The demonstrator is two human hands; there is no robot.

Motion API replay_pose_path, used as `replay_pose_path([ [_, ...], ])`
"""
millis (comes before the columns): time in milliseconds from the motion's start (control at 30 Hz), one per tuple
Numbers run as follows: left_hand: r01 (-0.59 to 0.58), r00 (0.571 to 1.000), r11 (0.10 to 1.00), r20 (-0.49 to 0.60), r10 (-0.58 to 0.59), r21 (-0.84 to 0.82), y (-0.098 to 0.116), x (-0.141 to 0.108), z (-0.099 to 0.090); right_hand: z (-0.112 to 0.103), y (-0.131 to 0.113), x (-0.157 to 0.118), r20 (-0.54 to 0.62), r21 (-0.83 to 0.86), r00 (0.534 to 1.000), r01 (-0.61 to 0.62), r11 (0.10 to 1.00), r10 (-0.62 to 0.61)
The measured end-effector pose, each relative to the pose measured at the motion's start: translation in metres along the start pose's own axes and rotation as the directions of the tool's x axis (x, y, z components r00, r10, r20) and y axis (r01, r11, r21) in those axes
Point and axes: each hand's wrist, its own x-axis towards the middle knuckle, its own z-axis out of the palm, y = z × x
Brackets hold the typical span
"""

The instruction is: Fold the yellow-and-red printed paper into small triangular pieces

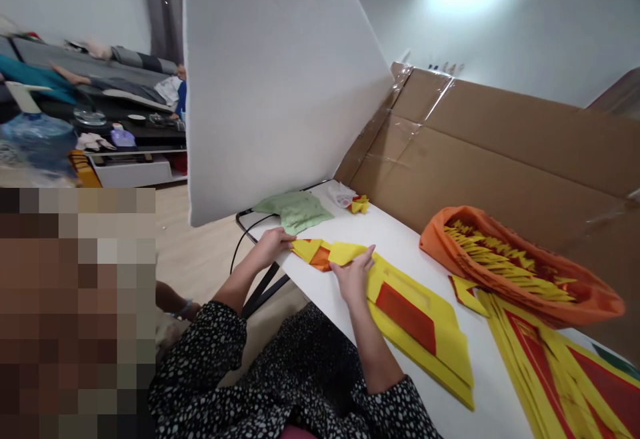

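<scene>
Currently left hand [273, 247] and right hand [353, 276] spread apart, both pinching yellow-orange fabric [321, 258] over white table [390, 224]

Both forearms [377, 356] reach forward, bare and angled inward. Left grip [271, 246] pinches at the fingertips [289, 239]; right grip [353, 275] is part-curled, thumb [335, 268] spread from fingers [369, 252].

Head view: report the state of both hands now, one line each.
Left hand: closed, pinching one end of the yellow-and-orange piece.
Right hand: thumb and fingers spread at the yellow flap; firm grip cannot be told.
</scene>
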Motion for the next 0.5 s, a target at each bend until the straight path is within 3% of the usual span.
replay_pose_path([
  [67,-0.032,0.999,0.999,-0.001,0.032,0.013,-0.006,0.002,-0.001,0.001,-0.009,0.003,0.018,-0.243,0.999,0.039,0.969,-0.036],
  [133,-0.084,0.996,0.996,0.005,0.084,0.032,-0.009,0.002,-0.002,0.001,-0.018,0.011,0.202,-0.349,0.971,0.192,0.917,-0.127],
  [233,-0.153,0.988,0.987,0.045,0.151,0.043,-0.011,-0.001,-0.007,0.006,-0.027,0.025,0.501,-0.273,0.803,0.5,0.822,-0.322],
  [267,-0.161,0.986,0.986,0.054,0.159,0.041,-0.012,-0.003,-0.008,0.008,-0.029,0.029,0.547,-0.245,0.753,0.561,0.791,-0.365],
  [333,-0.172,0.984,0.984,0.053,0.169,0.05,-0.013,-0.005,-0.011,0.012,-0.031,0.036,0.593,-0.221,0.696,0.624,0.75,-0.405],
  [400,-0.176,0.984,0.982,0.035,0.174,0.069,-0.016,-0.006,-0.012,0.014,-0.031,0.039,0.603,-0.218,0.683,0.638,0.739,-0.411],
  [500,-0.207,0.978,0.974,0.009,0.207,0.094,-0.022,-0.007,-0.009,0.012,-0.031,0.038,0.581,-0.21,0.701,0.621,0.755,-0.414],
])
